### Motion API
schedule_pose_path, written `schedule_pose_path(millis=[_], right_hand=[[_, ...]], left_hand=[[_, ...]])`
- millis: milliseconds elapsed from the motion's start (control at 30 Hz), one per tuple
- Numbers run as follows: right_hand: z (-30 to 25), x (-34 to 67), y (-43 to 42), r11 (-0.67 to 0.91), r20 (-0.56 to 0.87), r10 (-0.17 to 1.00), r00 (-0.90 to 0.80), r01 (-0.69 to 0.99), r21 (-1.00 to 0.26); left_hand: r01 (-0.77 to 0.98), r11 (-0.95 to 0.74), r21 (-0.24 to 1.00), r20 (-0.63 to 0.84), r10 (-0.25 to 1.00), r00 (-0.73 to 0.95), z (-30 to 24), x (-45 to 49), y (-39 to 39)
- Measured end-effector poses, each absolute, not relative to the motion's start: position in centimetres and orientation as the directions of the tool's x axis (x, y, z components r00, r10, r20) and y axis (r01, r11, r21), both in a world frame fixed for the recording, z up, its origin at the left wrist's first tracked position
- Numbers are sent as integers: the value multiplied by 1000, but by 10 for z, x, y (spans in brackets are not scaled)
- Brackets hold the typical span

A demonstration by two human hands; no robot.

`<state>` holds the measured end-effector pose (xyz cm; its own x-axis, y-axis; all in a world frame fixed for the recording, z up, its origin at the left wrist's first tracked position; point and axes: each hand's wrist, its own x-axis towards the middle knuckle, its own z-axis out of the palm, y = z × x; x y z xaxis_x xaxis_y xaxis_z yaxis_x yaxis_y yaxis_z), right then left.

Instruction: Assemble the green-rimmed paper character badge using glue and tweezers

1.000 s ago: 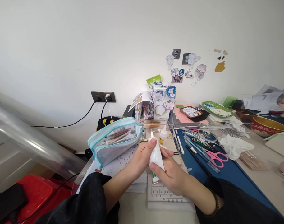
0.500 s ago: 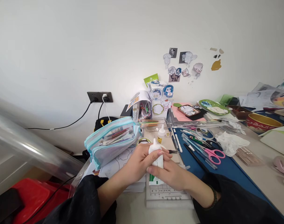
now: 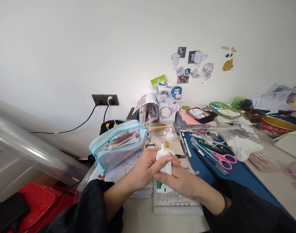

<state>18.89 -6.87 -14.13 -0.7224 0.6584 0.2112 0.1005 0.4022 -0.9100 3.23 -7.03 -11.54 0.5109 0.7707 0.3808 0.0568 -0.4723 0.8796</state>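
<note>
Both hands are wrapped round a white squeeze tube of what looks like glue (image 3: pixel 163 154), its narrow nozzle pointing up and its flat, green-printed end down. My left hand (image 3: pixel 144 168) closes on it from the left, the thumb lying across its front. From the right, my right hand (image 3: pixel 182 179) grips it lower down, its thumb near the left one; the fingers behind the tube are hidden. Just beyond stands a small white dropper bottle (image 3: pixel 169 139) with a yellow label. Black tweezers (image 3: pixel 180 156) lie beside my right fingers. Printed paper (image 3: pixel 177 205) lies beneath the hands.
A clear, blue-edged pencil case (image 3: pixel 119 142) stands at left. On the blue mat to the right lie pink scissors (image 3: pixel 226 160), several pens and crumpled tissue (image 3: pixel 244 148). Farther right is a red and gold bowl (image 3: pixel 278 127). A red stool (image 3: pixel 38 207) stands lower left.
The whole view has shifted slightly, so things appear a little farther right. Both hands keep the same hold on the tube.
</note>
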Motion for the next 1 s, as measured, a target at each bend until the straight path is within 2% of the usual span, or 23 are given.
schedule_pose_path(millis=[133, 300, 467, 600, 733, 833, 1000], right_hand=[[-138, 191, -67, 374, 225, 672, -706, 62, -925], [-132, 199, -57, 221, 215, 739, -638, -72, -973], [-121, 215, -43, 175, 261, 850, -458, -222, -959], [-115, 238, -30, 206, 261, 945, -197, -261, -943], [-111, 256, -20, 255, 267, 964, 4, -303, -918], [-109, 259, -19, 269, 259, 963, 74, -349, -898], [-110, 255, -19, 234, 225, 972, 72, -420, -877]], left_hand=[[25, -485, 874, 409, 763, 500, -120, 33, -70], [59, -449, 891, 394, 833, 390, -122, 36, -73], [170, -439, 882, 365, 866, 340, -116, 36, -74], [353, -467, 811, 367, 875, 315, -115, 31, -68], [530, -502, 684, 358, 863, 356, -124, 31, -59], [600, -517, 610, 319, 854, 412, -135, 35, -56], [669, -488, 561, 264, 871, 414, -149, 40, -55]])
